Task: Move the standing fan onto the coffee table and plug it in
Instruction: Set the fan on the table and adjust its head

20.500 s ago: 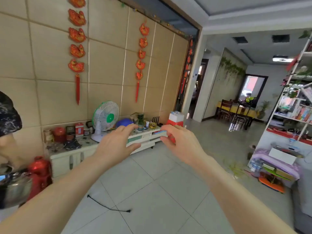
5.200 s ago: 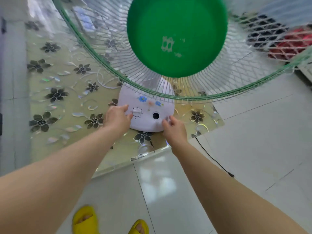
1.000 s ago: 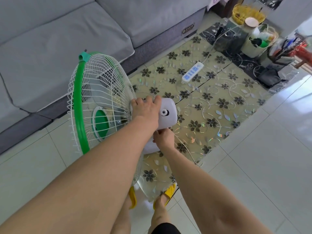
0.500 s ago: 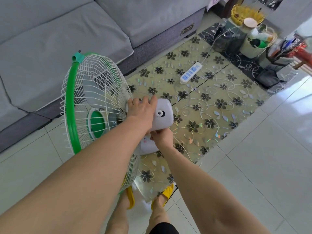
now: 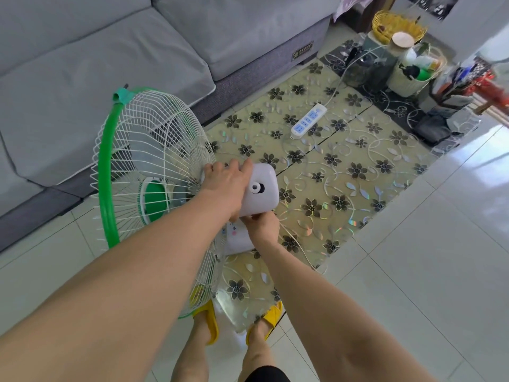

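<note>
The fan [image 5: 154, 172] has a white wire cage, a green rim and a green hub, and its face points left toward the sofa. It stands on the near end of the coffee table [image 5: 344, 172], whose top is yellow with black flowers. My left hand [image 5: 224, 186] grips the white motor housing from above. Below it, my right hand [image 5: 263, 226] holds the fan's neck just above the white base. A thin white cord [image 5: 298, 246] trails from the fan over the table's edge. A white power strip [image 5: 308, 121] with blue sockets lies farther along the table.
A grey sofa [image 5: 115, 59] runs along the left, close behind the fan. At the table's far end stand a yellow wire basket [image 5: 396, 26], a white bucket of bottles [image 5: 413, 73] and other clutter. White tiled floor [image 5: 429, 257] lies to the right. My yellow slippers [image 5: 209, 321] touch the table's corner.
Both hands keep their hold. The fan's head has swung a little further left toward the sofa and sits slightly lower in view over the last second.
</note>
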